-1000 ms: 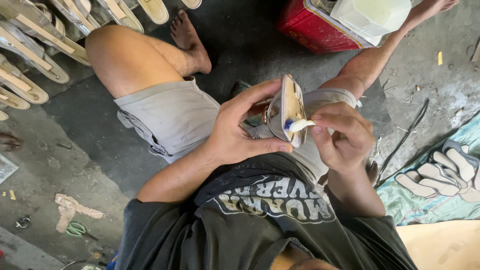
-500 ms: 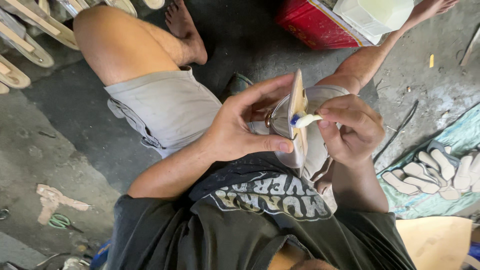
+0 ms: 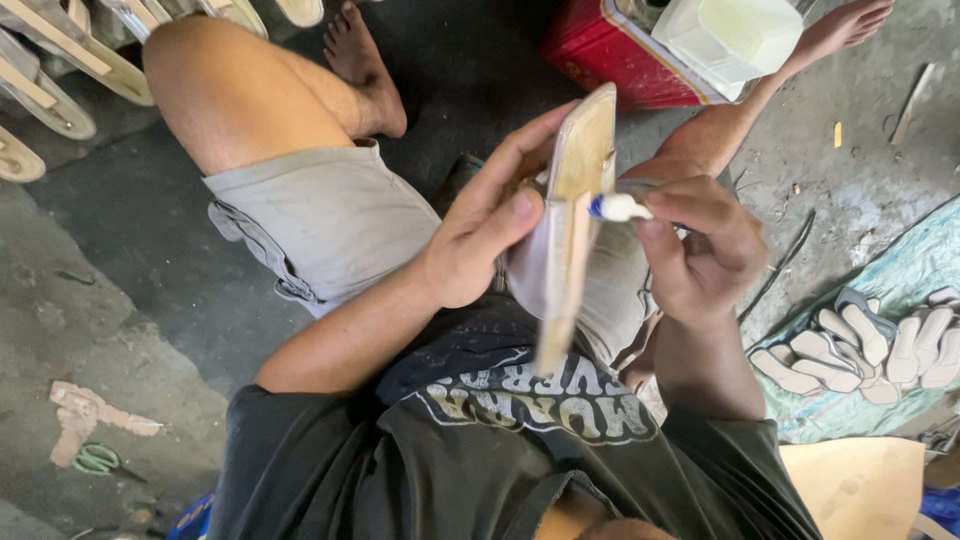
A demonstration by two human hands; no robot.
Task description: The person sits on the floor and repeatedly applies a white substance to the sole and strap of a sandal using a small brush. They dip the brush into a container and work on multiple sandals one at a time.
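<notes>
A flat tan shoe sole (image 3: pixel 572 215) stands on edge above the lap, gripped by the left hand (image 3: pixel 490 235) with the thumb pressed on its near face and the fingers behind. The right hand (image 3: pixel 700 250) pinches a small white tube (image 3: pixel 620 208), its blue-ringed tip touching the sole's edge. Judging from this, a hard squeeze could spill glue onto the fingers or shorts (image 3: pixel 330 215), and a loose thumb could let the sole tip. A red box (image 3: pixel 620 55) sits beyond; cut soles (image 3: pixel 860 345) lie on the floor at right.

left hand (image 3: pixel 480 245) grips sole (image 3: pixel 575 215) (edge-on) | right hand (image 3: pixel 700 250) pinches tube (image 3: pixel 620 208)
</notes>
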